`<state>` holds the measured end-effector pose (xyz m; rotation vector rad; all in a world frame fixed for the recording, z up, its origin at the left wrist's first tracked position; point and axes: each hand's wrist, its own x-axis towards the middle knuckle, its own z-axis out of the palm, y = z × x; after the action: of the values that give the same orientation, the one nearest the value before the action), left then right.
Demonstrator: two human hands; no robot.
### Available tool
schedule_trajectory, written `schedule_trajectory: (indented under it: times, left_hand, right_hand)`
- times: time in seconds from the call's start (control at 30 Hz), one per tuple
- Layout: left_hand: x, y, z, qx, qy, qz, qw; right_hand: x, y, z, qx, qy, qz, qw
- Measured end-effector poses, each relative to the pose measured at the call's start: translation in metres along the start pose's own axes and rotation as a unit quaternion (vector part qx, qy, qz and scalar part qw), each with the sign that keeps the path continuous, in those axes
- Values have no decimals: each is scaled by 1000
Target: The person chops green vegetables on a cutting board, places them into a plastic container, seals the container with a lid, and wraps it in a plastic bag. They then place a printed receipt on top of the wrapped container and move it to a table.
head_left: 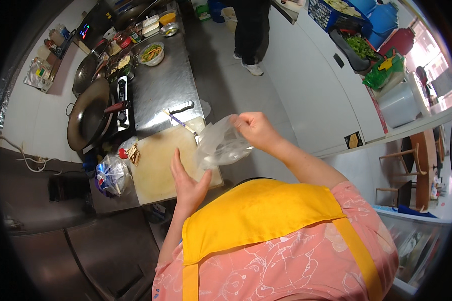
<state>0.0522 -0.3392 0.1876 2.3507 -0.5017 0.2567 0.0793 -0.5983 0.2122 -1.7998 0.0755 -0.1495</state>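
Observation:
My right hand [256,129] is closed on the upper edge of a clear plastic bag [220,145], which hangs beside the right edge of a cutting board [158,173]. Something pale shows through the lower part of the bag, too blurred to name. My left hand [188,180] is held over the board with thumb and fingers spread apart, near the bag and holding nothing. Past the board's far edge lie a knife with a black handle [182,107] and a thin purple-and-white stick-like thing [178,120]. Brown strips [133,154] lie at the board's left edge.
Left of the board sits a stuffed plastic bag [113,175]. Farther off are a wok [90,115] on a stove and a bowl of cut vegetables [151,53] on the steel counter [160,83]. A person [251,35] stands in the aisle. A white counter [306,65] runs along the right.

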Motion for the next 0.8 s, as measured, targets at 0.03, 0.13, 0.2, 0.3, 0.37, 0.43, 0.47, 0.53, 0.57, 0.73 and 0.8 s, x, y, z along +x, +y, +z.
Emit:
schedule_trajectory:
  times: [0.03, 0.13, 0.2, 0.3, 0.37, 0.43, 0.47, 0.53, 0.57, 0.73, 0.8]
  left_hand:
    - [10, 11, 0, -14, 23, 19, 999]
    - [46, 40, 13, 23, 22, 85, 996]
    - [67, 38, 17, 80, -72, -44, 993]
    - [71, 14, 15, 104, -69, -88, 988]
    - [65, -2, 14, 116, -73, -80, 987]
    - [64, -6, 7, 157, -151, -106, 970]
    - [66, -2, -1, 134, -150, -98, 975]
    - [80, 17, -22, 119, -224, -162, 954]
    - [86, 28, -39, 81, -145, -141, 976]
    - [48, 47, -124, -68, 174, 190, 964]
    - [43, 19, -97, 99, 145, 182, 967]
  right_hand:
    - [-2, -6, 5, -1, -12, -23, 1000]
    - [-7, -22, 12, 24, -92, -1, 996]
    - [-9, -23, 5, 28, -120, -25, 992]
    - [-8, -5, -29, -112, -161, 8, 981]
    - [-12, 16, -48, -248, -173, 54, 952]
    - [-13, 32, -53, -386, -128, 15, 914]
    - [-12, 34, -54, -461, -113, 26, 880]
    - [-5, 23, -56, -495, -36, -14, 868]
    - [0, 11, -57, -526, -7, 24, 850]
    - [13, -49, -72, -404, 310, -495, 704]
    - [19, -42, -57, -407, 200, -517, 726]
